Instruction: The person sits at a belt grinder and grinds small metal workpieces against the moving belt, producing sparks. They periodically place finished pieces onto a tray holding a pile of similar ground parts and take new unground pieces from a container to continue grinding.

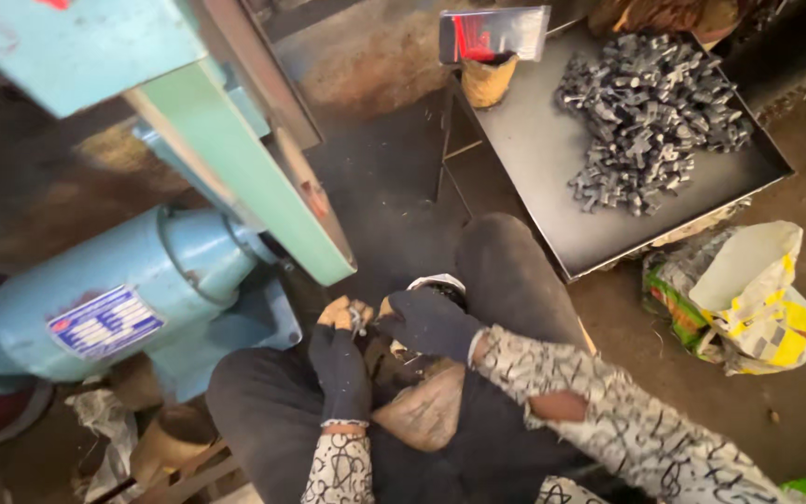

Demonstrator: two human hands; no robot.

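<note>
Seen from above, a seated person's left hand [340, 359] and right hand [429, 320], both in dark gloves, pinch together on a small shiny metal piece [358, 320] just under the slanted green machine guard [244, 177]. The piece is too small to identify. A black metal tray [534, 177] beside the knee holds a heap of grey metal parts [650, 117].

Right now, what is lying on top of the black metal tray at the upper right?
A heap of small grey metal parts lies on the black tray, toward its far side; the near part is bare. What lies beneath the heap is covered.
</note>
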